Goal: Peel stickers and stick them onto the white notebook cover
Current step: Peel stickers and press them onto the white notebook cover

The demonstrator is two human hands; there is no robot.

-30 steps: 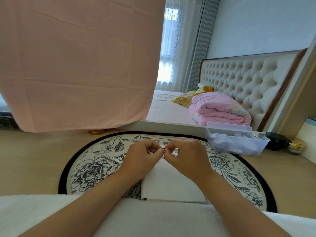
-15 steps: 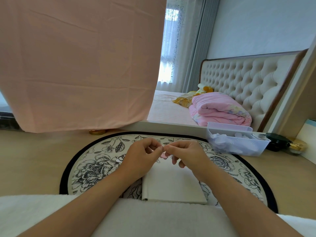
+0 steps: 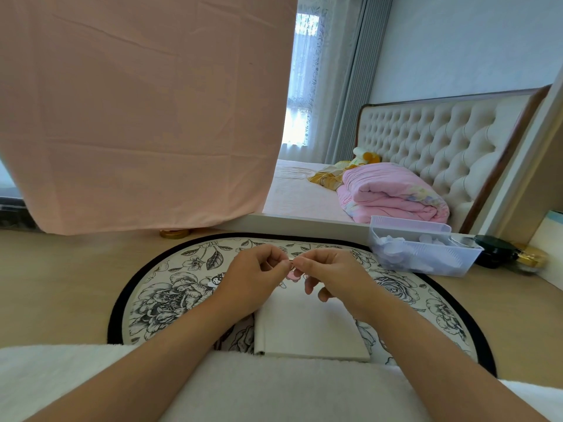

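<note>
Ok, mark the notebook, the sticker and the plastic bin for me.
notebook [image 3: 307,327], head view, bare middle of the white cover.
sticker [image 3: 292,275], head view, its pink lower part.
bin [image 3: 426,261], head view, front wall.

Head view, one frame. Two arms come in from the lower edge.

Person's bare left forearm [image 3: 146,363] and bare right forearm [image 3: 451,360]: uncovered from the frame edge to the wrist. Bare left hand [image 3: 254,281] and bare right hand [image 3: 336,277]: fingernails too small to judge.

Broad white fluffy towel-like fabric [image 3: 274,394]: soft, even pile, spans the bottom of the frame beneath both arms. Garment or lap cover, cannot tell.
</note>
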